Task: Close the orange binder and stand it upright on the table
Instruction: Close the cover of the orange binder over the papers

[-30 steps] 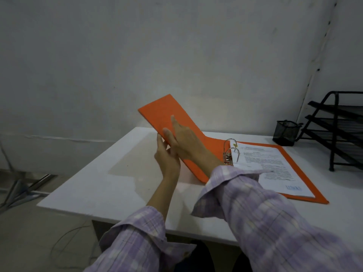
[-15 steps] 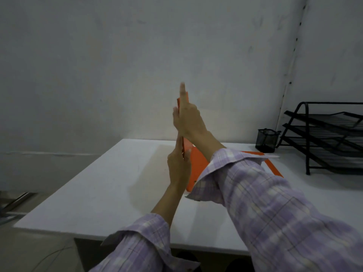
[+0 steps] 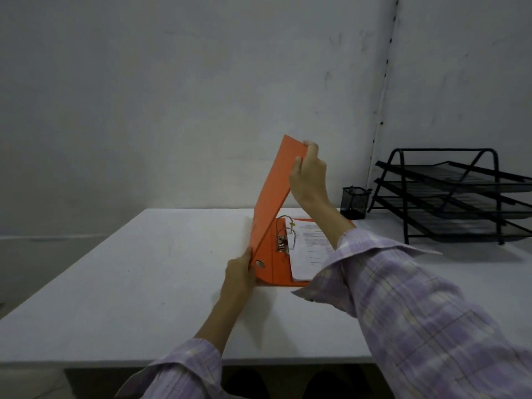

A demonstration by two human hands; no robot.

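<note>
Your orange cardboard lever-arch binder (image 3: 270,197) lies on the white table (image 3: 138,272), half open. Its front cover stands raised and leans toward the right, above the metal rings (image 3: 285,234) and the stack of printed white papers (image 3: 309,251). Your right hand (image 3: 309,174) has its grip clamped on the top edge of the cover. Your left hand (image 3: 240,272) holds the near lower corner at the spine, fingers closed on it. A black mesh pen cup (image 3: 354,202) and a black wire tray rack (image 3: 454,194) stand at the far right.
</note>
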